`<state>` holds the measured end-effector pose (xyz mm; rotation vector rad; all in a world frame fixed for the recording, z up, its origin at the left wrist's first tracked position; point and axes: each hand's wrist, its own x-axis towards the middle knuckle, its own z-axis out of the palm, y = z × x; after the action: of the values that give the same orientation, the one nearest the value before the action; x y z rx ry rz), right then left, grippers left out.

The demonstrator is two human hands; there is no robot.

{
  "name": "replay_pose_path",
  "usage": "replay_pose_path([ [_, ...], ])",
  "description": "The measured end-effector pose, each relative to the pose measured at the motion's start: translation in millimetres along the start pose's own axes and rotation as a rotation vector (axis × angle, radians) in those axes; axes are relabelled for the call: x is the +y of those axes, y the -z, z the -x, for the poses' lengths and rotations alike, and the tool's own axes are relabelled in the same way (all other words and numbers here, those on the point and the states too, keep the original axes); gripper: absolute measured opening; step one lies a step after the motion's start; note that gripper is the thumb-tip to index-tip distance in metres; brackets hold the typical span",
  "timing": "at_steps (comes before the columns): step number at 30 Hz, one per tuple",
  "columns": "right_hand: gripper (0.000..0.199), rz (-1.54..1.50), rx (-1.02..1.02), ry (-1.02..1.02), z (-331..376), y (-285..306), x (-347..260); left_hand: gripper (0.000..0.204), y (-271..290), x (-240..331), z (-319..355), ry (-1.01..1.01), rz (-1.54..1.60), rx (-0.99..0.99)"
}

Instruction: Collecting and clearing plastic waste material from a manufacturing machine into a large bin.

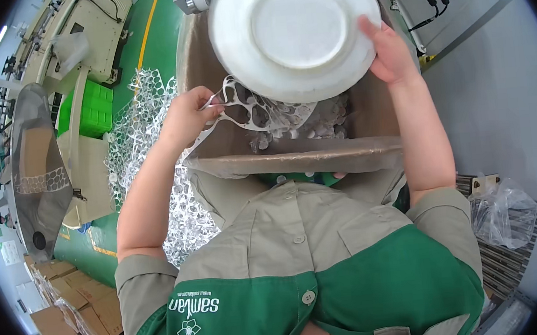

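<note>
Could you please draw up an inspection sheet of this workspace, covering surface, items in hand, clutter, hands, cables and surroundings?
Surface: brown bin with clear film over its near rim; small whitish pieces inside.
Items in hand: perforated strip, hanging into the bin; round white dish, held above it.
Clutter: heap of perforated scrap left of the bin; clear plastic bag on a slatted rack, right.
Hands: left hand has its fingers closed on the strip; right hand grips the dish's right edge.
Cables: black cable, upper right.
Surroundings: green floor, pale machine, green crate, cardboard boxes, all left.
</note>
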<state>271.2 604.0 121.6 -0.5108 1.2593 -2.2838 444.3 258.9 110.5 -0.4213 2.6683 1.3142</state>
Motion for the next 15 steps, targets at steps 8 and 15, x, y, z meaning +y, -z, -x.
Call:
replay_pose_path([
  [8, 0.032, 1.45, -0.125, -0.569, 2, 112, 149, 0.016, 24, -14, 20, -0.08, -0.126, 0.025],
  [15, 0.034, 1.329, -0.062, -0.307, -25, 30, 90, 0.015, 59, -18, 47, -0.077, -0.222, 0.125],
])
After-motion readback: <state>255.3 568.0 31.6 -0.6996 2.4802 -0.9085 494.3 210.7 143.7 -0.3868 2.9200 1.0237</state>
